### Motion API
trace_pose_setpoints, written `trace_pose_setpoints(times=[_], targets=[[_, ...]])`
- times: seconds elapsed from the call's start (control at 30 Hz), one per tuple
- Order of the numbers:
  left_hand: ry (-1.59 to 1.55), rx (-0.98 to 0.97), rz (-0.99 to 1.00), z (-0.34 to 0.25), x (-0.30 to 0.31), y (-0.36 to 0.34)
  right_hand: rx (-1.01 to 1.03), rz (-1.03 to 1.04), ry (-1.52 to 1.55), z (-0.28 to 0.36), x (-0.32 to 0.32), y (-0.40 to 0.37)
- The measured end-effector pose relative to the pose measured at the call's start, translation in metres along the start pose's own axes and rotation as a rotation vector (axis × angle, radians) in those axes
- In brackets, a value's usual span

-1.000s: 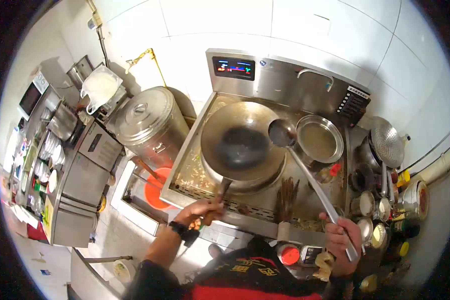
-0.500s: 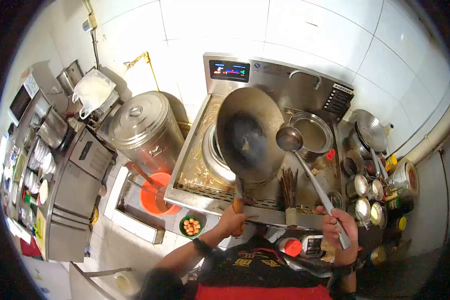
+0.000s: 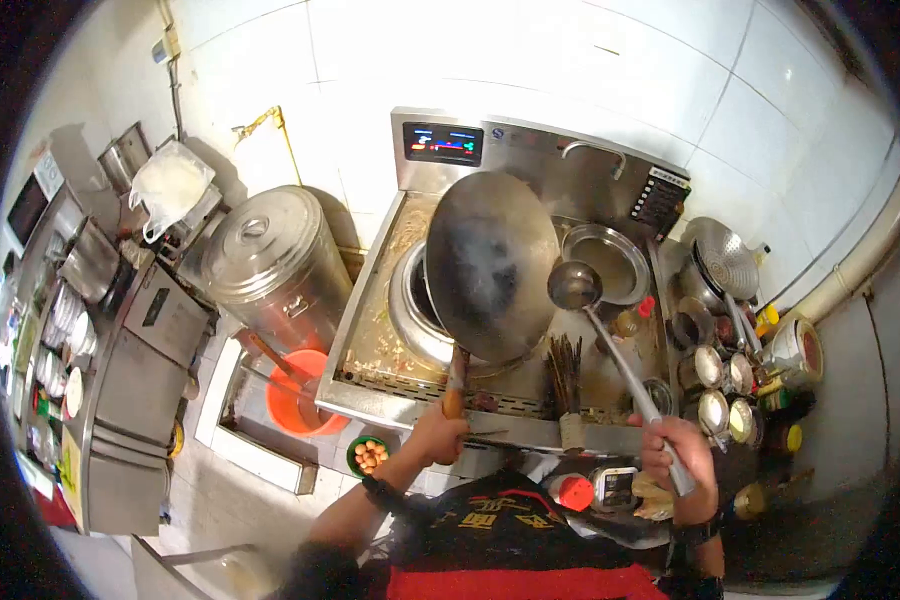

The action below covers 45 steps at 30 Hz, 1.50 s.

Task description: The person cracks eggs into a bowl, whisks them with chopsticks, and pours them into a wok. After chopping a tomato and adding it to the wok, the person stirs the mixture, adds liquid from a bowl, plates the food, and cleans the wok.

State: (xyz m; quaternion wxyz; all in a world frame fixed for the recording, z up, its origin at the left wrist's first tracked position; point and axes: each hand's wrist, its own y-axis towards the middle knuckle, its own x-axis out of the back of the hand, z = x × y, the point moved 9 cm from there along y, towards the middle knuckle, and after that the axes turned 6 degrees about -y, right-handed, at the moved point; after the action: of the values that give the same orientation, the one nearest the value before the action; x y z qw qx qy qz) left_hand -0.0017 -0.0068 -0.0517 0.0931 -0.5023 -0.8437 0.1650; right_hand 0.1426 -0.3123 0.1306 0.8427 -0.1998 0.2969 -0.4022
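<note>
Wok (image 3: 492, 265) beyond left hand (image 3: 438, 436): grey-brown, cloudy bluish-white patch over blackened centre; wok handle (image 3: 454, 403) inside that hand orange-brown. Ladle (image 3: 575, 287) in right hand (image 3: 678, 455): silver-grey shaft, brownish-dark bowl. Left of left hand, bucket (image 3: 288, 408): plain orange-red. Nearer that hand: green egg bowl (image 3: 353, 458), tan eggs (image 3: 371, 456). Between hands, wok brush (image 3: 565, 372): dark brown bristles, cream grip. Below hands: black garment (image 3: 470, 535), gold characters, red band. Far beyond left hand: black display (image 3: 443, 144), blue, red, green lights. Beyond both hands: white tile wall (image 3: 470, 60), thin grey grid.

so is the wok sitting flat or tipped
Tipped: the wok slants, its handle in the left hand, and part of the burner ring shows beside it.
</note>
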Motion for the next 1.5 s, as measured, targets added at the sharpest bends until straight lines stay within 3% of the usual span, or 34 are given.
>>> trace_pose_setpoints(times=[0.03, 0.07, 0.13, 0.17, 0.27, 0.33, 0.4, 0.43, 0.47, 0.5, 0.53, 0.57, 0.6, 0.63, 0.67, 0.73, 0.8, 0.87, 0.93, 0.97, 1.07, 1.13, 1.27, 1.33, 1.4, 1.5], targets=[[-0.222, 0.238, 0.068, 0.003, -0.004, -0.005, -0.082, 0.007, -0.017, -0.007, -0.002, 0.003], [-0.248, 0.232, 0.055, 0.000, 0.001, -0.002, -0.112, 0.029, 0.075, -0.014, -0.007, 0.005], [-0.460, 0.347, 0.131, 0.014, -0.003, 0.002, -0.133, 0.009, -0.169, -0.019, -0.015, 0.014], [-0.539, 0.388, 0.168, 0.037, -0.004, 0.017, -0.161, 0.052, -0.149, -0.027, -0.017, 0.024], [-0.864, 0.264, 0.291, 0.030, -0.003, 0.026, -0.220, 0.139, -0.142, -0.038, -0.025, 0.064], [-0.812, 0.274, 0.287, 0.030, -0.005, 0.029, -0.233, 0.154, -0.217, -0.050, -0.030, 0.100], [-0.919, 0.265, 0.324, 0.051, -0.012, 0.044, -0.090, 0.145, -0.455, -0.067, -0.026, 0.146], [-0.838, 0.198, 0.307, 0.049, -0.010, 0.043, -0.122, 0.161, -0.504, -0.086, -0.028, 0.165], [-0.754, 0.141, 0.276, 0.048, -0.004, 0.038, 0.035, 0.070, -0.757, -0.093, -0.028, 0.185], [-0.866, 0.165, 0.234, 0.051, -0.007, 0.038, 0.197, 0.003, -1.003, -0.098, -0.036, 0.199], [-0.982, 0.194, 0.178, 0.063, -0.010, 0.036, 0.143, 0.064, -1.046, -0.118, -0.043, 0.211], [-1.031, 0.215, 0.106, 0.083, -0.002, 0.025, 0.217, -0.033, -1.053, -0.122, -0.044, 0.223], [-1.076, 0.213, 0.304, 0.090, -0.015, 0.010, 0.294, -0.135, -1.058, -0.123, -0.044, 0.229], [-1.110, 0.185, 0.520, 0.097, -0.023, -0.001, 0.214, -0.139, -0.965, -0.130, -0.047, 0.234], [-1.149, 0.188, 0.484, 0.122, -0.015, -0.009, 0.182, -0.109, -0.994, -0.138, -0.055, 0.233], [-0.643, 0.349, 0.593, 0.207, -0.020, -0.038, 0.217, -0.035, -0.714, -0.140, -0.064, 0.226], [-0.281, 0.647, 0.486, 0.339, -0.003, -0.053, 0.060, 0.005, -0.685, -0.151, -0.068, 0.223], [0.033, 0.548, 0.282, 0.457, 0.036, -0.045, 0.038, -0.090, -0.688, -0.157, -0.105, 0.199], [0.412, 0.652, -0.023, 0.495, 0.114, -0.061, -0.181, 0.345, -0.268, -0.189, -0.070, 0.210], [0.409, 0.662, -0.015, 0.523, 0.133, -0.060, -0.235, 0.333, -0.297, -0.198, -0.058, 0.207], [0.352, 0.755, -0.471, 0.578, 0.215, -0.050, -0.354, -0.116, -0.812, -0.221, -0.009, 0.193], [0.531, 0.657, -0.488, 0.605, 0.247, -0.020, -0.465, -0.223, -0.918, -0.249, 0.004, 0.201], [0.782, 0.626, -0.336, 0.677, 0.285, 0.048, -0.624, -0.291, -1.046, -0.296, 0.017, 0.236], [0.891, 0.585, -0.480, 0.716, 0.299, 0.078, -0.681, -0.304, -1.087, -0.315, 0.027, 0.255], [0.887, 0.651, -0.363, 0.756, 0.298, 0.099, -0.729, -0.309, -1.126, -0.327, 0.032, 0.272], [0.941, 0.697, -0.384, 0.786, 0.304, 0.116, -0.780, -0.307, -1.161, -0.335, 0.031, 0.280]])
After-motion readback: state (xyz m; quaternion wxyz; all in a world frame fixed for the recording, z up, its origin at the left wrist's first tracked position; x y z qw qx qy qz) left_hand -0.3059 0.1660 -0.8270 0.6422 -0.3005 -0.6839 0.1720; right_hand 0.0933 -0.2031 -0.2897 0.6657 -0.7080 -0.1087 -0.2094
